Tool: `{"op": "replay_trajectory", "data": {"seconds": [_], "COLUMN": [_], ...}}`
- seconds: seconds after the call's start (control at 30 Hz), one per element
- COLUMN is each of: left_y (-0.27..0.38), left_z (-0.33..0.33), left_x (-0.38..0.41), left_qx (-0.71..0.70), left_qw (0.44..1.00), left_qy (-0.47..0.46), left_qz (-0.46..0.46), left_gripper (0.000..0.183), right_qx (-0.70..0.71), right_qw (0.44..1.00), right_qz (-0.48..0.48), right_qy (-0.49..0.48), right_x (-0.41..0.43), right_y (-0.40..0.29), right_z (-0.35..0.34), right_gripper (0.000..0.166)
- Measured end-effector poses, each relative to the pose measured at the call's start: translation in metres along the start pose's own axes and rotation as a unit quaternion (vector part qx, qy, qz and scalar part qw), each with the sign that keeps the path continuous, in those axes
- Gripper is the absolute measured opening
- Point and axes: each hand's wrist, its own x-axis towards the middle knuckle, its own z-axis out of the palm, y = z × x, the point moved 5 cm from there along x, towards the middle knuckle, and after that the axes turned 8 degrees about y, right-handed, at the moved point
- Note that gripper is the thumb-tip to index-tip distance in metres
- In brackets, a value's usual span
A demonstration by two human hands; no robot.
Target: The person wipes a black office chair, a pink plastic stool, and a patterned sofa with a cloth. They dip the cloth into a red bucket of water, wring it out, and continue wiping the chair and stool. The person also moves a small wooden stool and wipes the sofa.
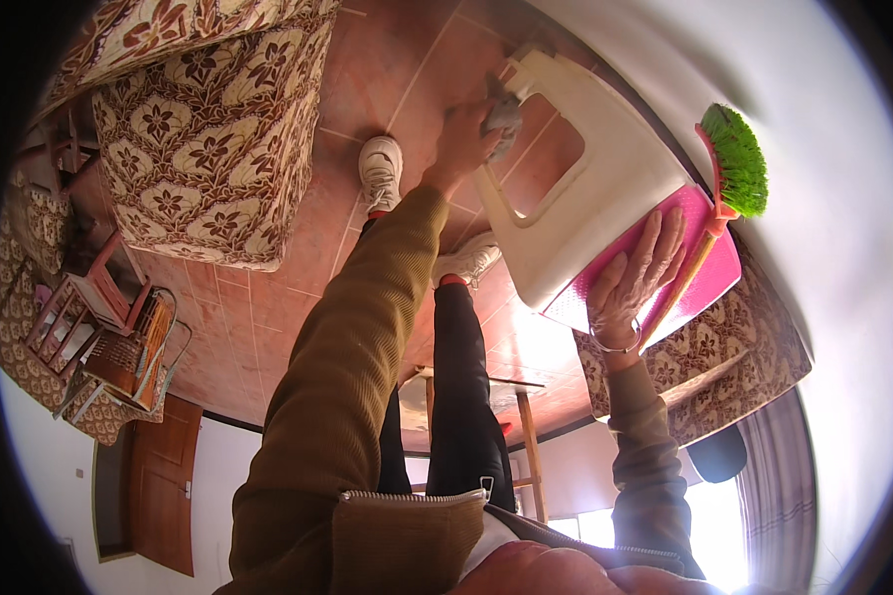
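My left hand (pixel 465 141) grips a grey cloth (pixel 504 126) against a leg of a white plastic stool (pixel 595 149). The stool has a pink textured seat (pixel 703 253) and a wide opening in its side, through which floor tiles show. I cannot tell whether it stands upright or is tilted. My right hand (pixel 640 268) lies palm down on the pink seat, fingers spread, a bracelet (pixel 615 343) at the wrist. Beside that hand runs the wooden handle of a broom (pixel 685 279) with green bristles (pixel 740 160).
A white wall (pixel 811 149) rises right of the stool. At left, a patterned cloth cover (pixel 201 149) hangs over furniture. Wooden chairs (pixel 111 290) stand beyond it. Another patterned cover (pixel 699 372) is at lower right. My shoes (pixel 381 171) are on reddish tiles (pixel 268 297).
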Motion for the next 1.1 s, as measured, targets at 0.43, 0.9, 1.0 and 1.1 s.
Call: {"op": "replay_trajectory", "data": {"seconds": [0.43,0.9,1.0,1.1], "left_y": [-0.016,-0.197,-0.175,-0.135], "left_z": [0.019,0.095,0.086,0.059], "left_x": [-0.154,-0.064,-0.045,0.015], "left_qx": [-0.428,-0.253,-0.119,-0.235], "left_qw": [0.822,0.887,0.912,0.946], "left_qy": [0.141,0.112,0.122,0.156], "left_qz": [-0.348,-0.370,-0.374,-0.160], "left_gripper": [0.045,0.041,0.042,0.044], "right_qx": [-0.006,0.004,0.013,0.011], "right_qw": [1.000,0.999,1.000,1.000], "right_qz": [-0.003,-0.017,-0.011,-0.013], "right_qy": [-0.008,-0.031,-0.010,-0.005], "right_x": [-0.001,0.001,-0.001,0.000], "right_y": [-0.001,-0.002,0.003,0.002], "right_z": [0.001,0.005,0.002,0.000], "right_gripper": [0.053,0.055,0.054,0.054]}}
